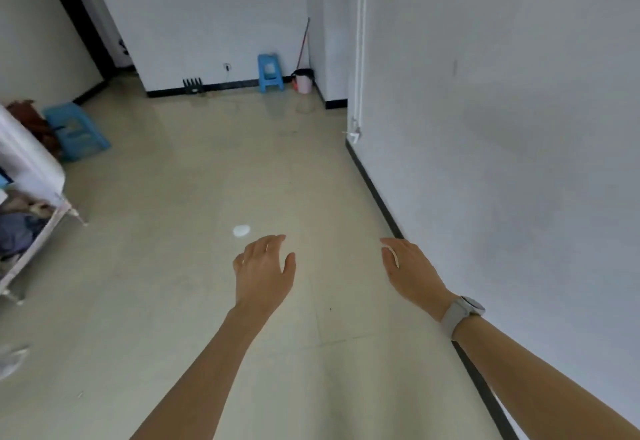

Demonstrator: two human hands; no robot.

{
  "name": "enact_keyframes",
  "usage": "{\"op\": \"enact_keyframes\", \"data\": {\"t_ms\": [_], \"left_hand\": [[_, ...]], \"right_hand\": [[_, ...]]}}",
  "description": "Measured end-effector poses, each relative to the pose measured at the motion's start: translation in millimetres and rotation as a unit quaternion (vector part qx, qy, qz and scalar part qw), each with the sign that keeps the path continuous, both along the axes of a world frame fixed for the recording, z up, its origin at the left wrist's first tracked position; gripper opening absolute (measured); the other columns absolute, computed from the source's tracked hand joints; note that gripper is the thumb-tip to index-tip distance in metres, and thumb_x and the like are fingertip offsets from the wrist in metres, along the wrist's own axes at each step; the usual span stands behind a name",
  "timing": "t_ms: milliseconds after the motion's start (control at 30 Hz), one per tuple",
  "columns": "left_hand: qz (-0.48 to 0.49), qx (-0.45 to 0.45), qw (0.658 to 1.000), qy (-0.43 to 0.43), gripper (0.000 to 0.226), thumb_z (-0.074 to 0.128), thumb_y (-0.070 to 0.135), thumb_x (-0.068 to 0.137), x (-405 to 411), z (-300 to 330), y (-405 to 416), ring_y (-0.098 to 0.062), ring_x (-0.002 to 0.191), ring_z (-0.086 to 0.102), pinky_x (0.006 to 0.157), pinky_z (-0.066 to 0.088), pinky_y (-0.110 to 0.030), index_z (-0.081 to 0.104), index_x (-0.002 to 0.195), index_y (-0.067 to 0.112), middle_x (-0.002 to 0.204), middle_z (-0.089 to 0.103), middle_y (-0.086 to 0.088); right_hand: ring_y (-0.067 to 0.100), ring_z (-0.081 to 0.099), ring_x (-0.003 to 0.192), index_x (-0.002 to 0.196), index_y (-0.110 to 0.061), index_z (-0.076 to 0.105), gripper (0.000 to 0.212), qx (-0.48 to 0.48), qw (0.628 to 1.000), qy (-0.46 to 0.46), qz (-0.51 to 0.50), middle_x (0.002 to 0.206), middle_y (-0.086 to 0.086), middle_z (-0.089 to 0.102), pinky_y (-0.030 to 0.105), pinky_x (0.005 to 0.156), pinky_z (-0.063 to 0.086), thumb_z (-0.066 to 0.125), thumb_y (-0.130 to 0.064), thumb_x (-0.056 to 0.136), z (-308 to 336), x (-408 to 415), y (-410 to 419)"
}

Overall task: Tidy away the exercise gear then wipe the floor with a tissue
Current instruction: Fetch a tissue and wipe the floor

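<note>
Both of my arms reach forward over a pale tiled floor. My left hand is palm down with its fingers loosely apart and holds nothing. My right hand is also empty, fingers apart, a grey watch on its wrist, close to the right wall. A small white patch lies on the floor just beyond my left hand's fingertips; I cannot tell whether it is a tissue or a spot of light. No exercise gear shows in view.
A white wall with a black skirting runs along the right. A blue stool, a pink bucket and a leaning mop handle stand at the far wall. At the left sit another blue stool and a white rack with clothes.
</note>
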State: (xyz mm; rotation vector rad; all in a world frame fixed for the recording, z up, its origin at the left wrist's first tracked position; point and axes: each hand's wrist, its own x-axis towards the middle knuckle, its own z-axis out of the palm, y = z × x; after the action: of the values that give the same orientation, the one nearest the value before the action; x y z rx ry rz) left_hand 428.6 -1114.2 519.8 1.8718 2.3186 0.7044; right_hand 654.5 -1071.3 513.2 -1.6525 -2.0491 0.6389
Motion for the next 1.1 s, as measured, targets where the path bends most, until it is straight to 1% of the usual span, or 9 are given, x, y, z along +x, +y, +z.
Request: {"op": "enact_keyframes", "data": {"t_ms": [67,133,300,433,600,733,967,1100], "left_hand": [[0.035,-0.027,0.999,0.0,0.043,0.045,0.03,0.093,-43.8,-5.4,34.6,-0.023,0.131,0.039,0.108,0.027,-0.042,0.045,0.134,0.016,0.139,0.048,-0.002],[0.049,-0.05,0.998,-0.009,0.044,0.045,0.031,0.094,-72.1,-12.2,70.6,-0.023,0.132,0.038,0.109,0.025,-0.042,0.044,0.135,0.016,0.141,0.047,-0.002],[0.047,-0.072,0.996,-0.023,0.045,0.045,0.032,0.093,-112.5,-37.5,183.9,-0.021,0.134,0.035,0.11,0.023,-0.039,0.042,0.136,0.018,0.141,0.045,0.0],[0.036,-0.084,0.995,-0.027,0.046,0.044,0.032,0.094,-135.2,-48.7,305.2,-0.02,0.135,0.032,0.112,0.02,-0.039,0.04,0.137,0.019,0.143,0.042,0.001],[0.045,-0.073,0.996,-0.029,0.046,0.044,0.032,0.093,-166.2,-24.5,470.6,-0.02,0.135,0.032,0.112,0.02,-0.038,0.039,0.137,0.02,0.143,0.042,0.001],[0.051,-0.058,0.996,-0.037,0.045,0.045,0.031,0.093,-201.5,-5.8,575.8,-0.018,0.134,0.033,0.111,0.021,-0.037,0.04,0.137,0.021,0.142,0.043,0.003],[0.122,-0.078,0.988,-0.051,0.047,0.047,0.031,0.093,-316.9,-32.8,735.5,-0.021,0.135,0.032,0.111,0.022,-0.039,0.039,0.137,0.019,0.143,0.042,0.0],[0.142,-0.097,0.983,-0.07,0.047,0.046,0.032,0.093,-396.0,-45.7,849.6,-0.021,0.135,0.031,0.111,0.022,-0.039,0.038,0.138,0.02,0.144,0.04,0.001]], "right_hand": [[0.023,0.042,0.129,0.133,-0.011,0.044,0.039,-0.015,1.0,-0.003,0.023,0.138,0.007,0.048,0.035,0.109,0.033,0.033,-0.024,0.098,-8.9,-41.4,44.9],[0.023,0.041,0.129,0.133,-0.012,0.044,0.039,-0.033,0.999,-0.01,0.038,0.138,0.007,0.048,0.036,0.109,0.033,0.033,-0.024,0.098,-16.0,-70.5,86.2],[0.024,0.042,0.128,0.132,-0.013,0.045,0.039,-0.053,0.997,-0.031,0.05,0.137,0.006,0.049,0.039,0.109,0.034,0.033,-0.024,0.097,-38.1,-114.9,209.2],[0.026,0.043,0.127,0.133,-0.014,0.044,0.039,-0.046,0.997,-0.04,0.057,0.136,0.008,0.05,0.043,0.107,0.035,0.033,-0.025,0.097,-51.5,-140.3,334.4],[0.028,0.041,0.129,0.135,-0.014,0.042,0.04,-0.039,0.996,-0.045,0.06,0.138,0.008,0.048,0.043,0.108,0.034,0.033,-0.025,0.097,-34.1,-176.5,503.3],[0.029,0.041,0.127,0.133,-0.014,0.044,0.039,-0.031,0.995,-0.048,0.086,0.137,0.009,0.049,0.042,0.107,0.034,0.034,-0.024,0.097,-18.1,-230.6,619.4],[0.029,0.041,0.127,0.134,-0.015,0.043,0.039,-0.041,0.984,-0.066,0.162,0.139,0.008,0.046,0.041,0.107,0.034,0.033,-0.025,0.097,-40.5,-350.8,800.7],[0.028,0.04,0.128,0.135,-0.016,0.042,0.04,-0.06,0.98,-0.075,0.172,0.14,0.008,0.045,0.039,0.108,0.033,0.033,-0.026,0.097,-54.6,-427.3,924.4]]}}
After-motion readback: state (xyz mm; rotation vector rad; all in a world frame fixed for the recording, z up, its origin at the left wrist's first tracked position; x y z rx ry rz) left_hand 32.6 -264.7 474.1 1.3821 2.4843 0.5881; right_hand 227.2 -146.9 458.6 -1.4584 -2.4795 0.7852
